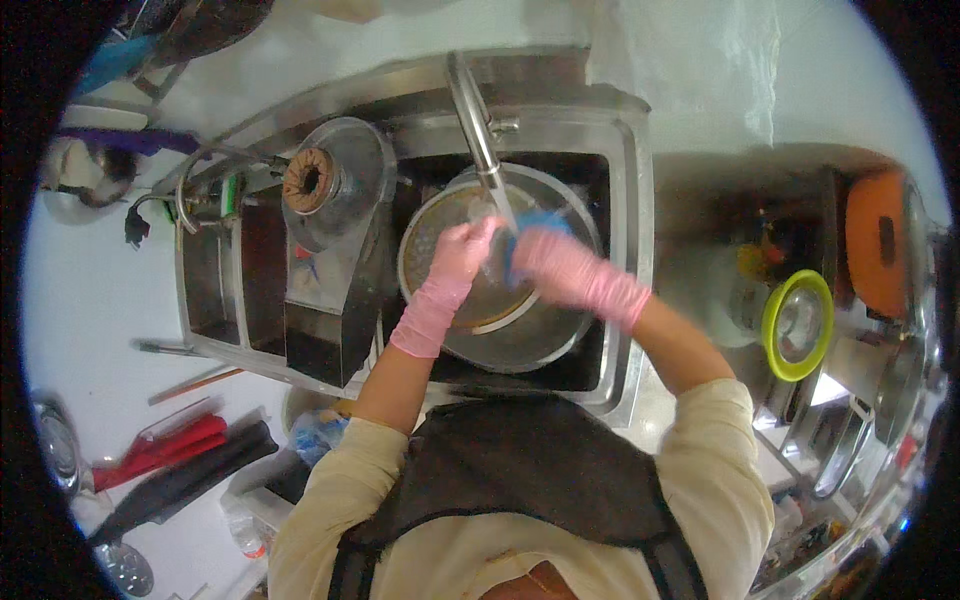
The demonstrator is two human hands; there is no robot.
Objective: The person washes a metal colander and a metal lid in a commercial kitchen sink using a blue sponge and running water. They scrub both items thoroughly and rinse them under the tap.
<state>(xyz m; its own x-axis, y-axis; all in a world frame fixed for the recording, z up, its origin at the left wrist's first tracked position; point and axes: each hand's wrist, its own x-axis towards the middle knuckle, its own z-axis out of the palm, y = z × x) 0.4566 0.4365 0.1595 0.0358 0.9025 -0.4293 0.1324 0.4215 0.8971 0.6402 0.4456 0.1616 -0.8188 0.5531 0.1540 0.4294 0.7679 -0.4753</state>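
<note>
Both of my hands wear pink gloves and are over a sink, under a metal faucet [474, 124] with water running from it. My right hand [559, 266], blurred, grips a blue cloth or scrubber [541, 222]. My left hand [459, 255] has its fingers curled at the water stream; whether it pinches anything is not clear. Beneath them a round, pale-rimmed vessel [487, 328] lies tilted within a larger round metal basin [555, 337]. Its inside is partly hidden by my hands and the water.
Left of the sink bowl, a clear round lid or bowl [360, 161] and a brown ring-shaped object [308, 180] stand on a metal box [322, 337]. Narrow sink compartments [212, 277] lie beyond. A green-rimmed bowl [828, 326] and an orange container [874, 244] are at right.
</note>
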